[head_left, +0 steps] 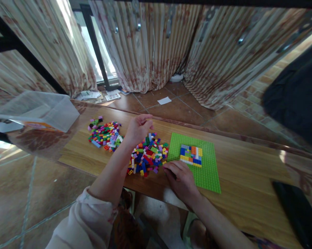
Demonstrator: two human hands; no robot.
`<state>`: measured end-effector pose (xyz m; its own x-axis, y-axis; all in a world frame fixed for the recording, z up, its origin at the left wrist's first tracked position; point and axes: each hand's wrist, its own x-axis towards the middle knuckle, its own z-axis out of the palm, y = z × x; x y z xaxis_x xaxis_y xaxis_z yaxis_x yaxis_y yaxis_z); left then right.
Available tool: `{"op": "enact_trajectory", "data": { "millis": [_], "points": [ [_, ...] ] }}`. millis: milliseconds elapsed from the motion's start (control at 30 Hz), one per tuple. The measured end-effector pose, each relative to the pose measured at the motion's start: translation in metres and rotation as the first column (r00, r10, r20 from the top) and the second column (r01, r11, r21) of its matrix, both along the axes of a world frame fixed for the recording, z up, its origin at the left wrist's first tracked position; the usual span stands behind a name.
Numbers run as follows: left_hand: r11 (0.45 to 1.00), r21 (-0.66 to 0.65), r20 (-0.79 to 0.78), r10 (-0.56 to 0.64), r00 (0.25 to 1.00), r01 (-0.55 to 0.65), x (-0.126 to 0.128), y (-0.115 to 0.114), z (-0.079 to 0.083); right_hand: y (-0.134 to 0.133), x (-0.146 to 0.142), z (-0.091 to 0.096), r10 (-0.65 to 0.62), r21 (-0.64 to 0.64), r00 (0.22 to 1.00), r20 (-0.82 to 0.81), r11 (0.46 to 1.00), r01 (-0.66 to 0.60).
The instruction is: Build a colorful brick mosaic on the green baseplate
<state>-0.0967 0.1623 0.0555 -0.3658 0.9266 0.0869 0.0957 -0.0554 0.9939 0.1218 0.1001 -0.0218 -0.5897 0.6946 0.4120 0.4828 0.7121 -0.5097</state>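
A green baseplate (210,166) lies on the wooden table (244,180), with a small patch of coloured bricks (191,155) built on it. Left of the plate is a pile of loose coloured bricks (148,155); a second pile (105,135) lies farther left. My left hand (139,128) hovers above the nearer pile's far edge, fingers pinched together; what they hold is too small to see. My right hand (180,178) rests on the table at the plate's near left corner, fingers curled down against the edge.
A clear plastic box (38,110) stands at the table's left end. A dark flat object (298,211) lies at the near right. Curtains (150,45) hang behind, with papers (93,95) on the tiled floor below. A dark shape (296,93) fills the right side.
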Motion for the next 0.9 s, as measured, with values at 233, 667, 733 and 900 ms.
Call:
{"op": "enact_trajectory", "data": {
  "millis": [233, 667, 733, 900],
  "points": [
    [1.0, 0.016, 0.006, 0.014, 1.0, -0.014, -0.001, 0.0, 0.001, -0.002, 0.0, 0.004, -0.012, -0.007, 1.0, -0.011, 1.0, 0.011],
    [0.999, 0.028, -0.076, 0.044, 0.996, -0.042, -0.009, -0.008, 0.013, -0.011, -0.053, 0.011, -0.066, -0.021, 0.996, -0.067, 0.998, 0.065],
    [0.998, 0.03, -0.071, 0.049, 0.996, -0.047, -0.012, -0.01, 0.014, -0.011, -0.061, 0.008, -0.076, -0.027, 0.996, -0.04, 0.997, 0.075],
    [0.999, 0.04, -0.07, 0.016, 0.997, -0.013, -0.015, -0.01, 0.012, -0.012, -0.064, 0.012, -0.103, -0.029, 0.994, -0.037, 0.994, 0.102]
  ]
}}
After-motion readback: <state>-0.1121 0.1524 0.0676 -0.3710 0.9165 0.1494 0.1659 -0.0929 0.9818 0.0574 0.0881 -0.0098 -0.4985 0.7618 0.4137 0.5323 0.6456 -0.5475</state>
